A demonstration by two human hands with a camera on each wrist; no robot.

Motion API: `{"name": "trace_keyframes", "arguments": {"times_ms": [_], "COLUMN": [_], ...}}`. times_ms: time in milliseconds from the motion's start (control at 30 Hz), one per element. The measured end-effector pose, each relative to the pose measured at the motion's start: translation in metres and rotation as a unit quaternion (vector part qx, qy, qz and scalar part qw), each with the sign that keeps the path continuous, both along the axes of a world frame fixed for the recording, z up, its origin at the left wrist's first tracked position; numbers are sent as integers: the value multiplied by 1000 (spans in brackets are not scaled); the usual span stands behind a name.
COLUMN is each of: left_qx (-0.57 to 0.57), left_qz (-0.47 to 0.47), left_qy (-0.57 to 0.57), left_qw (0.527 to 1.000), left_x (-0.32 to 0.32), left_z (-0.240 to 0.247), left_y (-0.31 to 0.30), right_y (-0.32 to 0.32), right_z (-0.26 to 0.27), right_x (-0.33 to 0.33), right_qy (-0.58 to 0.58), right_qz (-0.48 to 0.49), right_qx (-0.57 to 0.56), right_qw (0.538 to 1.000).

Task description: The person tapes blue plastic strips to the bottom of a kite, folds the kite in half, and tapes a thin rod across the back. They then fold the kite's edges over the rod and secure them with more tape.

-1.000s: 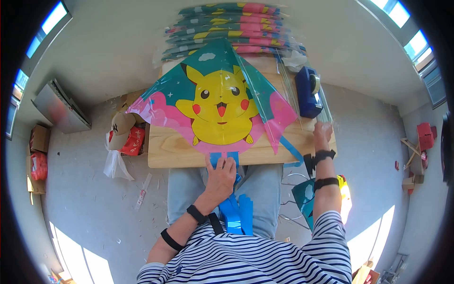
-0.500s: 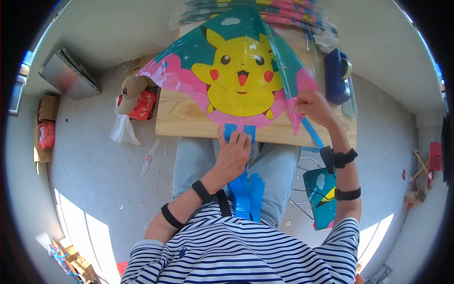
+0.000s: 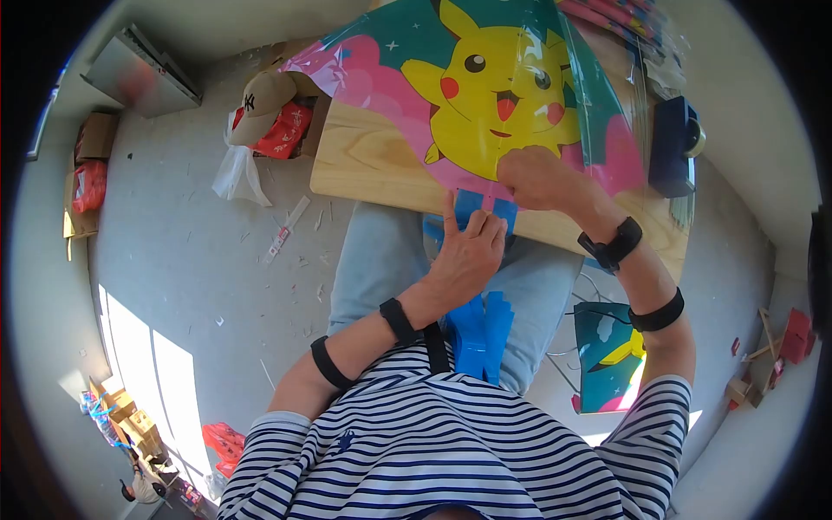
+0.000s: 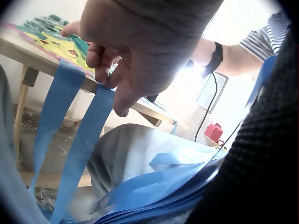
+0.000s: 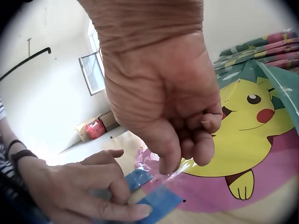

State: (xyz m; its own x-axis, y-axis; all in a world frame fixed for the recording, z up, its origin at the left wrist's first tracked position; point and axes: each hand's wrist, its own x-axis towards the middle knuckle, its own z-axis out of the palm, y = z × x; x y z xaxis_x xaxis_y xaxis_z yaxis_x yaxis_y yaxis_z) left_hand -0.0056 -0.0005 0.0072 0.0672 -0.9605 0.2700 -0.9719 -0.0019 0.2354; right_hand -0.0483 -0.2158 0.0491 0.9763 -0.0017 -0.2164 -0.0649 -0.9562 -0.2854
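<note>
The kite sheet (image 3: pixel 485 104), printed with a yellow character, lies on the wooden table. Two blue strips, one of them (image 3: pixel 469 203), overlap its lower pink edge and hang over the table's front. My left hand (image 3: pixel 464 260) presses on the strips near the edge, one finger extended and others bent; in the left wrist view, that hand (image 4: pixel 140 44) is above the hanging strips (image 4: pixel 60 93). My right hand (image 3: pixel 542 180) is over the kite's lower middle, fingers curled. In the right wrist view, clear glossy tape (image 5: pixel 187 164) shows at the fingertips of this hand (image 5: pixel 163 88).
A blue tape dispenser (image 3: pixel 672 147) stands on the table's right side, beside thin sticks. Packed kites (image 3: pixel 611 19) lie at the back. More blue strips (image 3: pixel 481 338) rest on my lap. Another kite piece (image 3: pixel 602 355) is below at the right; a cap (image 3: pixel 263 104) is at the left.
My right hand has moved from beside the tape dispenser leftward across the kite to its lower middle. My left hand has stayed on the blue strips. The head view has shifted.
</note>
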Motion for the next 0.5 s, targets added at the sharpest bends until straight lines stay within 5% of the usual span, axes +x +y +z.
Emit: {"name": "trace_keyframes", "arguments": {"times_ms": [500], "left_qx": [-5], "left_qz": [3], "left_qy": [-2], "left_qw": [1000], "left_x": [-1], "left_z": [-2], "left_y": [-1], "right_y": [5], "right_z": [-2], "right_x": [8], "right_qy": [72], "right_qz": [32], "right_qx": [6], "right_qw": [997]}}
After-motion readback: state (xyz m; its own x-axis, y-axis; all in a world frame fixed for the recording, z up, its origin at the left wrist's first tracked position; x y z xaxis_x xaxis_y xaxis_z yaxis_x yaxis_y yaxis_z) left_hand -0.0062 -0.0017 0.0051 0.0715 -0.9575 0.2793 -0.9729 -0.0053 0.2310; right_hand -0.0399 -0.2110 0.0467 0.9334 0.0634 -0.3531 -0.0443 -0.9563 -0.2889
